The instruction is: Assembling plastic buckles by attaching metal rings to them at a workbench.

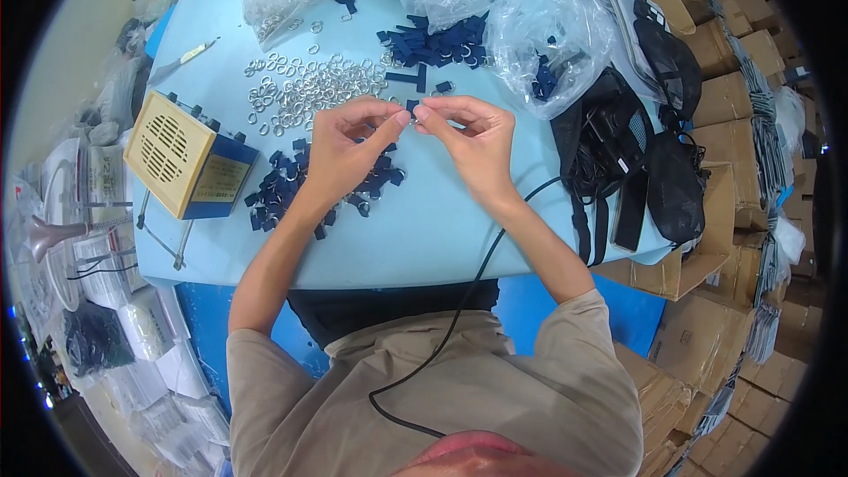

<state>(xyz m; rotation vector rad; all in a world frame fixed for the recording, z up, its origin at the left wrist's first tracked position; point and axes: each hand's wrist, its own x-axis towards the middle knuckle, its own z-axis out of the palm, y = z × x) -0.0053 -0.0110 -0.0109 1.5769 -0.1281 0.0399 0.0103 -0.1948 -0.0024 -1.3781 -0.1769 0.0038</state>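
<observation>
Near the middle of the table, my left hand (346,143) and my right hand (480,134) meet fingertip to fingertip. Pinched between them is a short navy strap (412,106), with what looks like a small metal ring at its lower end, mostly covered by my fingers. Just beyond my left hand spreads a heap of loose metal rings (305,88). Flat navy strap pieces (437,42) lie piled farther off. Beside my left forearm is a pile of folded navy straps (281,184), some with rings visible. A few single straps (406,78) lie just past my fingertips.
Clear plastic bags (561,40) line the table's far side. A box-shaped device with a beige grille (168,150) stands at the left, near a pen-like tool (187,57). Black bags (605,141) and a phone (629,212) sit at the right; a black cable (484,265) crosses the table edge.
</observation>
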